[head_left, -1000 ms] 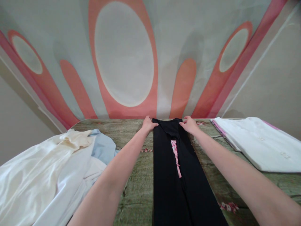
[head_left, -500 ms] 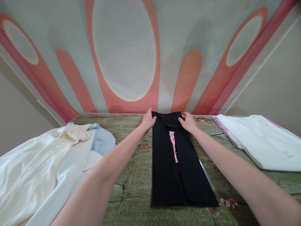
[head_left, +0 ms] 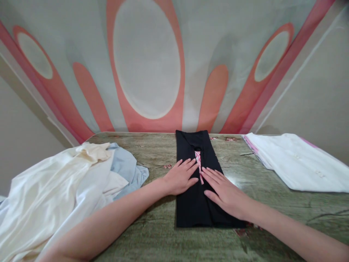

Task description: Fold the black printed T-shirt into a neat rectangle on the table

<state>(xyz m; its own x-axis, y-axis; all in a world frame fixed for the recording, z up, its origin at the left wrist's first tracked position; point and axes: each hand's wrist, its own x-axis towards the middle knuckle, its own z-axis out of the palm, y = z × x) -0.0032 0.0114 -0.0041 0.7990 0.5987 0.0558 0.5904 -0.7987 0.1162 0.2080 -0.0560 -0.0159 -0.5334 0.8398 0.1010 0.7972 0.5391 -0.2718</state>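
Note:
A black folded garment (head_left: pixel 190 211) lies flat on the table, its two long side panels running toward me. Between the panels shows a narrow strip of pink and white print (head_left: pixel 198 159). I cannot tell what kind of garment it is. My left hand (head_left: pixel 181 177) rests flat on the left panel, fingers stretched out and pointing to the middle. On the right panel lies my right hand (head_left: pixel 225 193), also flat with fingers extended, its tips by the pink strip. Neither hand grips the cloth.
Cream, white and light blue clothes (head_left: pixel 62 182) lie in a loose heap at the left. White folded clothing (head_left: pixel 300 162) with pink edges lies at the right. The wood-patterned table (head_left: pixel 152 214) ends at a wall with a coral and white design (head_left: pixel 152 125).
Both hands have let go of the garment's far corners and come nearer to me, now flat on its middle. The garment still lies in about the same place.

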